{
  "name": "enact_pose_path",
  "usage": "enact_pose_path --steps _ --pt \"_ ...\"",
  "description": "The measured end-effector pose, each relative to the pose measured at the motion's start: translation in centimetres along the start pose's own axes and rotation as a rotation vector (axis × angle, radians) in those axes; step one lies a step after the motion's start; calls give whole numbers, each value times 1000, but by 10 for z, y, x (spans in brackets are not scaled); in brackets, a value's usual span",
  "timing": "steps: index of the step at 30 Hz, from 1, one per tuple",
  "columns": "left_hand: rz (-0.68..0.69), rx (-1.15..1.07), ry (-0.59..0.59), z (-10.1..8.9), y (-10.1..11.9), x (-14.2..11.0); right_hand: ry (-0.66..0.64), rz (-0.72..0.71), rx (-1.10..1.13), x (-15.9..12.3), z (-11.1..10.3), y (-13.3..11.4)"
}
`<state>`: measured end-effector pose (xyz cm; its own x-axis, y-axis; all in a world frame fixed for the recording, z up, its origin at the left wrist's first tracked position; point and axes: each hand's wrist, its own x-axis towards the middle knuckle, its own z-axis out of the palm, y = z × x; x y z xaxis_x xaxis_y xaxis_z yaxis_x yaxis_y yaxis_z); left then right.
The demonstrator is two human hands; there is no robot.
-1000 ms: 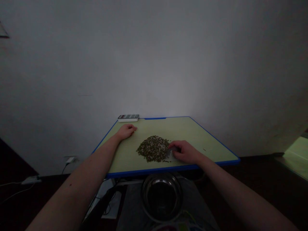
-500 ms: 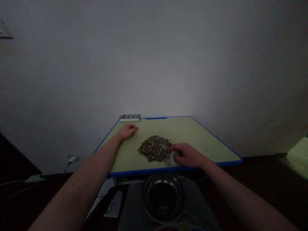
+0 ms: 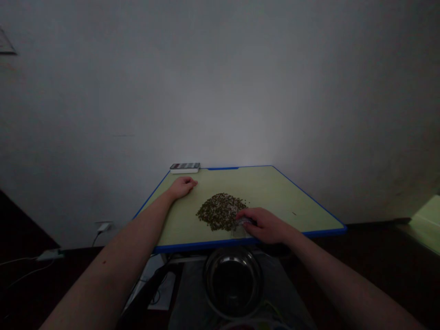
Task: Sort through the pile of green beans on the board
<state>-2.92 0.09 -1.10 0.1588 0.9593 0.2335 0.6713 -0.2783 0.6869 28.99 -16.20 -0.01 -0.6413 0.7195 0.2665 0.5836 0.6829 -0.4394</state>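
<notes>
A heap of small brown-green seeds or grains (image 3: pixel 220 211), with paler bits among them, lies on the pale yellow-green tabletop (image 3: pixel 275 192). My right hand (image 3: pixel 264 224) is at the heap's right edge, with its fingers closed on a clear plastic piece (image 3: pixel 239 232) near the table's front edge. Whether that piece is a bag or a small box is too dim to tell. Left of the heap, my left hand (image 3: pixel 183 187) rests on the tabletop, fingers curled together and nothing visible in them.
Just below the table's blue front edge (image 3: pixel 199 246) sits a shiny metal bowl (image 3: pixel 233 284). A white box with a dark patterned top (image 3: pixel 184 168) stands at the back left corner. Against the wall, a plug (image 3: pixel 103 227) and cables are at lower left.
My right hand has shifted slightly left and toward the front edge, and the clear plastic piece has moved with it. My left hand stays in place.
</notes>
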Motion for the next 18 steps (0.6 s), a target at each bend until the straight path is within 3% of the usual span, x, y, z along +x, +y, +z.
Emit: enact_pose_path --steps 11,15,18 --pt "21 18 -13 0 -1 1 -21 -20 30 -3 -1 -3" --pt "28 13 -10 1 -3 2 -21 -4 226 -3 -2 2" --pt "14 3 -13 1 -4 3 54 52 457 0 -1 10"
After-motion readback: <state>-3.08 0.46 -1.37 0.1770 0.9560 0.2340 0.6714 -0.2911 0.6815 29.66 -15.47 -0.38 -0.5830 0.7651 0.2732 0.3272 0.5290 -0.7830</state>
